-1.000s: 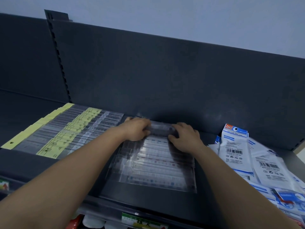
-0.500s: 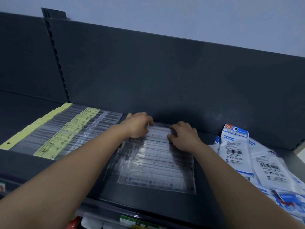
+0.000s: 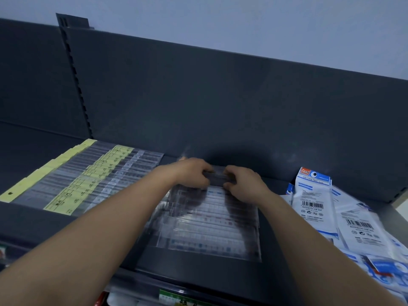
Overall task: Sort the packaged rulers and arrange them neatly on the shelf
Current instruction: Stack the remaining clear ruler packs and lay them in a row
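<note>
A row of clear-packaged rulers [image 3: 209,226] lies overlapped across the middle of the dark shelf [image 3: 198,270]. At its far end my left hand [image 3: 189,173] and my right hand [image 3: 245,184] both pinch one clear ruler pack [image 3: 217,178], held a little above the row close to the back panel. Further left lies another overlapped row of ruler packs with yellow labels [image 3: 84,182].
A loose heap of white-and-blue geometry set packets [image 3: 344,217] fills the right end of the shelf. The dark back panel [image 3: 220,107] rises right behind my hands. A slotted upright [image 3: 76,80] stands at the left. A green price tag [image 3: 174,299] sits on the shelf's front edge.
My hands first held a pack, then pressed it flat on the row's far end. Now they have drawn closer together and pinch a pack raised slightly off the row.
</note>
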The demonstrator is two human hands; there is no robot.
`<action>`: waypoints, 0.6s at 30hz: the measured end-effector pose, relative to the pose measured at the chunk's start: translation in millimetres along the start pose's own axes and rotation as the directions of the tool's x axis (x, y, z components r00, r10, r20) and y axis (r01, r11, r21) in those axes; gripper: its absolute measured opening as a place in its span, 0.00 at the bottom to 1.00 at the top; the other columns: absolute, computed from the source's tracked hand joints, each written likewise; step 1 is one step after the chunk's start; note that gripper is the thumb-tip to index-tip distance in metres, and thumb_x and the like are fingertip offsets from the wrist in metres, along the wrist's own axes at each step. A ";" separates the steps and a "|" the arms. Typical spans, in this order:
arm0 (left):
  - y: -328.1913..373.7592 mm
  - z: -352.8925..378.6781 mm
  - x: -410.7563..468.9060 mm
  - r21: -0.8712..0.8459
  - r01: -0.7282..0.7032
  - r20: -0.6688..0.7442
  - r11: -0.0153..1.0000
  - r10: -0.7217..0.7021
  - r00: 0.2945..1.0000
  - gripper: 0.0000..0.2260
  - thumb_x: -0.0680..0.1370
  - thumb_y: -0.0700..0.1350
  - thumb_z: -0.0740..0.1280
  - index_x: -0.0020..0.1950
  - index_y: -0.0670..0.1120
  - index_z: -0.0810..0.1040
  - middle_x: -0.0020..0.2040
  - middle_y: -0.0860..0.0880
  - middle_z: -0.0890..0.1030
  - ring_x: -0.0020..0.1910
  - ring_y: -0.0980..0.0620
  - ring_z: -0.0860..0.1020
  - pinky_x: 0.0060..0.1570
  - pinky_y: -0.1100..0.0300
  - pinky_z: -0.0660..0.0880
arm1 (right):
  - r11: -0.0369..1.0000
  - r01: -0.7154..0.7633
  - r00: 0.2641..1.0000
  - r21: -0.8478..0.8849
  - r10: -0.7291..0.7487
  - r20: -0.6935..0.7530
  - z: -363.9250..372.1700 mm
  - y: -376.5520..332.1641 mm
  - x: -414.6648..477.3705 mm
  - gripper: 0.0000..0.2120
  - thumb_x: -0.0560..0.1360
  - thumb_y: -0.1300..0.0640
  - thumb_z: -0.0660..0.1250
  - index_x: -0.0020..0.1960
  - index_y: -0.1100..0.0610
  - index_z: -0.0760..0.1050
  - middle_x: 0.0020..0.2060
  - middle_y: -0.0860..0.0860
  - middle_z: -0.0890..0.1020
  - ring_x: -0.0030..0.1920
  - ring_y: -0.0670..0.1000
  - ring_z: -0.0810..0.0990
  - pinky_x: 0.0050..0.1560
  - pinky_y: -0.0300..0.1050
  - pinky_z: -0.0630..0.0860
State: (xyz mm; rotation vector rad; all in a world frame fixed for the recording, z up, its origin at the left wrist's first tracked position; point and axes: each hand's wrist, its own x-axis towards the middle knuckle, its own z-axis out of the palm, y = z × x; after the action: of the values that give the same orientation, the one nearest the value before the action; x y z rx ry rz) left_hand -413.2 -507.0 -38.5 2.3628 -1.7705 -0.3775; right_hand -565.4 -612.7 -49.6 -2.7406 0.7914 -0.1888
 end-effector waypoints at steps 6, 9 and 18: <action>-4.7 -0.7 1.0 0.007 0.113 0.112 0.994 -0.113 0.987 0.24 0.72 0.58 0.53 0.65 0.57 0.74 0.68 0.50 0.74 0.68 0.44 0.68 0.69 0.51 0.64 | 1.000 0.002 0.999 0.024 -0.003 0.040 -2.2 -0.1 1.2 0.05 0.76 0.53 0.66 0.49 0.49 0.71 0.48 0.47 0.77 0.52 0.52 0.76 0.51 0.46 0.70; -4.9 -6.0 3.6 -0.051 0.183 0.040 0.982 -0.181 0.983 0.21 0.76 0.58 0.51 0.54 0.47 0.77 0.54 0.49 0.75 0.56 0.45 0.74 0.56 0.54 0.71 | 0.999 -0.010 0.996 0.051 0.005 0.088 -5.0 -1.0 1.7 0.04 0.76 0.54 0.66 0.49 0.51 0.71 0.47 0.47 0.77 0.50 0.51 0.75 0.49 0.46 0.73; -13.3 -4.2 26.6 -0.062 0.310 -0.144 0.949 -0.316 0.938 0.07 0.73 0.41 0.67 0.48 0.46 0.84 0.49 0.45 0.82 0.47 0.44 0.80 0.47 0.54 0.79 | 0.998 -0.022 0.993 0.062 0.015 0.119 -8.7 -3.5 0.7 0.05 0.76 0.54 0.66 0.50 0.51 0.71 0.50 0.49 0.78 0.51 0.52 0.75 0.49 0.47 0.74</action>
State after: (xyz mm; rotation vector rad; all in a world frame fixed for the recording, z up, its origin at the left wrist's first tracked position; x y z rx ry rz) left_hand -392.7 -528.7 -41.0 2.5716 -1.3106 -0.2580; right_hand -564.8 -612.2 -40.3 -2.6561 0.7652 -0.0455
